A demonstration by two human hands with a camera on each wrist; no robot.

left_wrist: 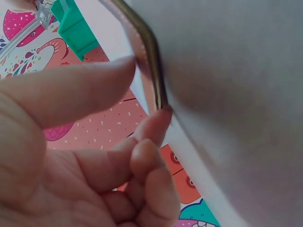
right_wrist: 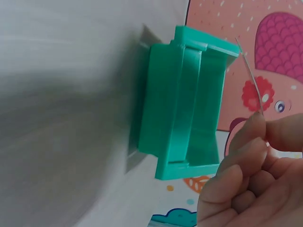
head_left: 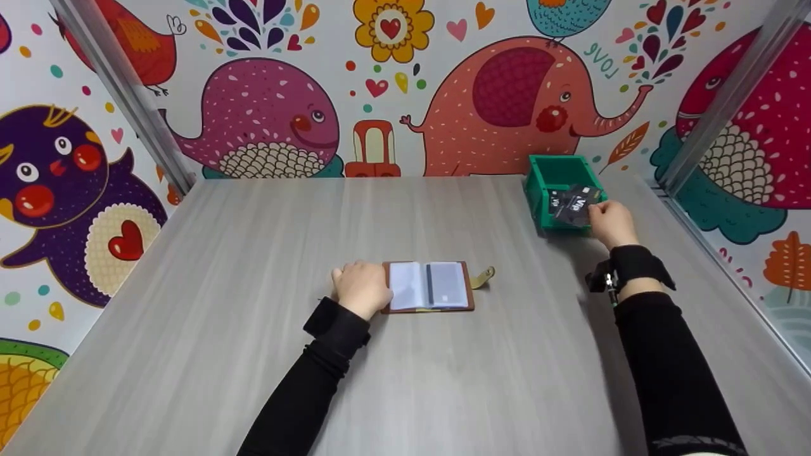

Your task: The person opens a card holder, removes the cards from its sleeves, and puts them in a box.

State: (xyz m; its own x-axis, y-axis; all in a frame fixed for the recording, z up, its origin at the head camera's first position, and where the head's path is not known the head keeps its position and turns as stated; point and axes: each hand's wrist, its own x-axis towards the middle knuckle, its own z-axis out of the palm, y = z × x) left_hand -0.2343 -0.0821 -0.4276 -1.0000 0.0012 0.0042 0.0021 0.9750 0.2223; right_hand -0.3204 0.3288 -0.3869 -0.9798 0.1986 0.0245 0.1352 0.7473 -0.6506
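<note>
A brown card holder (head_left: 471, 297) lies spread on the table, its clear sleeves (head_left: 405, 285) facing up and a tan snap strap (head_left: 485, 277) sticking out to the right. My left hand (head_left: 361, 290) pinches its left cover edge; the left wrist view shows the thumb and a fingertip at the cover's rim (left_wrist: 154, 61). Over the front of a green bin (head_left: 536, 190), my right hand (head_left: 612, 223) pinches a black card (head_left: 573, 209) marked "Vip". Seen edge-on in the right wrist view, that thin card (right_wrist: 252, 78) is above the bin's opening.
The grey wooden table (head_left: 253, 240) meets a cartoon-printed back wall (head_left: 380, 145). Metal posts stand at the left (head_left: 136, 107) and right (head_left: 728, 107) corners. The bin is at the back right, close to the wall.
</note>
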